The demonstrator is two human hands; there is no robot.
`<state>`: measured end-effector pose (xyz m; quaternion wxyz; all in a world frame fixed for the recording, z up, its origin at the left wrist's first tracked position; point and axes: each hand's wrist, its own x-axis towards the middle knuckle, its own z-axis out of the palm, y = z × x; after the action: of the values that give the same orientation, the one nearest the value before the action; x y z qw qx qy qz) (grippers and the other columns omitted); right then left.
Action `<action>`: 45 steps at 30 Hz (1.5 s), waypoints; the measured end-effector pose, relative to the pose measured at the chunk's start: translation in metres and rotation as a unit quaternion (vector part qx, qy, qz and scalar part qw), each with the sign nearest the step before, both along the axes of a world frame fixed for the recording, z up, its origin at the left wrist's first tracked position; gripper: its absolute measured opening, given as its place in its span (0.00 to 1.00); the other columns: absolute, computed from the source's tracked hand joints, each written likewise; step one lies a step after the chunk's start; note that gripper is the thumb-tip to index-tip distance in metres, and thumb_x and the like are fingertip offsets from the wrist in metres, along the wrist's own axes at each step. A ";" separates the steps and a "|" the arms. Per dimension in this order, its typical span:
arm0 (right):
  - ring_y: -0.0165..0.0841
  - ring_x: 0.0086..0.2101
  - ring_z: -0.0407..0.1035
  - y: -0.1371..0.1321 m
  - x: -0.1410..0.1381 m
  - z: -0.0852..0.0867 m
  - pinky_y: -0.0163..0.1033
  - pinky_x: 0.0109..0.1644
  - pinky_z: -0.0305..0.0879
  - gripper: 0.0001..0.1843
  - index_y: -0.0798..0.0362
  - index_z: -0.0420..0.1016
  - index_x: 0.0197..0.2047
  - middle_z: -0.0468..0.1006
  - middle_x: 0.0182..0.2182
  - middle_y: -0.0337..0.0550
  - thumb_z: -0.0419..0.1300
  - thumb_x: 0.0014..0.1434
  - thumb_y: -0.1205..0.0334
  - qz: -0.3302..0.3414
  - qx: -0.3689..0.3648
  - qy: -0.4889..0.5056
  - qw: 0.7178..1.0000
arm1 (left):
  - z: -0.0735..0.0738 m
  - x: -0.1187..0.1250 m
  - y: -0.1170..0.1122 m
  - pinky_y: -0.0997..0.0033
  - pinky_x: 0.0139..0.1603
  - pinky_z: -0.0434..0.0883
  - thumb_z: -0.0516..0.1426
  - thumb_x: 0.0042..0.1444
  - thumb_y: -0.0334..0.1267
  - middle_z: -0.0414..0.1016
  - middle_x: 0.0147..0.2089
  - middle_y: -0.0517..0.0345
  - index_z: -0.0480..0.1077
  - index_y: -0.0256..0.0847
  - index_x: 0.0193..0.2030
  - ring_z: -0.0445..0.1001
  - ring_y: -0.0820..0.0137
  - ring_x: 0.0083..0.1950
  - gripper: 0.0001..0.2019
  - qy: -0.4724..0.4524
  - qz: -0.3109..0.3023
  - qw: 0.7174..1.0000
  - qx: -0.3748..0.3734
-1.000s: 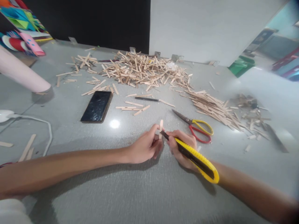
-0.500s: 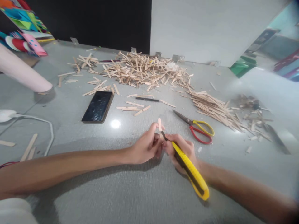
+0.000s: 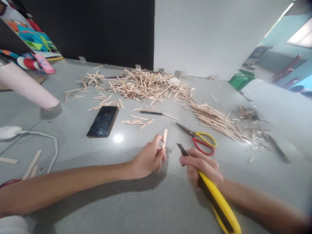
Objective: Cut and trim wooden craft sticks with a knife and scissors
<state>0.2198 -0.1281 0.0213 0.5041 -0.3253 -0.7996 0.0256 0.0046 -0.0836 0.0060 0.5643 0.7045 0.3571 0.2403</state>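
One stick (image 3: 165,138) upright, tip up.

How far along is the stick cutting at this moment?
Done: trimmed sticks lie in a row right of the scissors. In hand: the left hand pinches one short stick upright; the right hand holds the yellow knife, blade clear of it. Left: the big loose pile behind.
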 end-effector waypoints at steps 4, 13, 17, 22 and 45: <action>0.33 0.25 0.70 0.002 0.010 0.022 0.38 0.26 0.64 0.10 0.49 0.75 0.49 0.76 0.31 0.41 0.59 0.70 0.72 -0.031 -0.014 -0.260 0.965 | 0.020 -0.006 0.009 0.76 0.23 0.67 0.51 0.76 0.44 0.76 0.36 0.64 0.51 0.46 0.56 0.71 0.75 0.22 0.11 -0.005 0.024 0.999 0.021; 0.37 0.35 0.78 0.025 0.029 0.004 0.38 0.31 0.69 0.41 0.48 0.64 0.73 0.82 0.45 0.47 0.56 0.60 0.85 -0.164 -0.084 -0.491 0.852 | 0.119 -0.030 0.038 0.78 0.23 0.65 0.55 0.71 0.37 0.76 0.29 0.62 0.72 0.40 0.48 0.67 0.76 0.23 0.06 0.061 0.064 0.985 0.146; 0.48 0.41 0.79 0.043 0.056 0.006 0.42 0.34 0.69 0.24 0.61 0.76 0.61 0.81 0.45 0.63 0.54 0.65 0.82 -0.330 -0.226 -0.484 0.778 | 0.146 -0.036 0.039 0.79 0.21 0.65 0.57 0.69 0.37 0.77 0.27 0.62 0.74 0.41 0.44 0.69 0.76 0.22 0.05 0.068 0.039 0.983 0.165; 0.42 0.30 0.78 0.054 0.078 0.004 0.40 0.28 0.58 0.11 0.59 0.79 0.36 0.81 0.32 0.54 0.58 0.62 0.80 -0.279 -0.297 -0.469 0.784 | 0.162 -0.041 0.039 0.81 0.19 0.64 0.59 0.71 0.40 0.76 0.26 0.62 0.75 0.41 0.37 0.71 0.77 0.21 0.11 0.078 0.032 0.977 0.198; 0.31 0.26 0.65 -0.039 0.032 0.041 0.36 0.29 0.66 0.26 0.46 0.73 0.44 0.72 0.33 0.39 0.61 0.66 0.30 0.169 -0.619 0.108 0.760 | 0.179 -0.064 0.031 0.82 0.21 0.64 0.57 0.72 0.43 0.76 0.26 0.65 0.75 0.41 0.34 0.73 0.79 0.21 0.14 0.196 -0.021 0.964 0.178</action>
<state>0.2516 -0.1666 0.0625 0.2635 -0.4207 -0.5925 0.6345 -0.0591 -0.0523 0.1851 0.3537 0.8345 0.3969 0.1452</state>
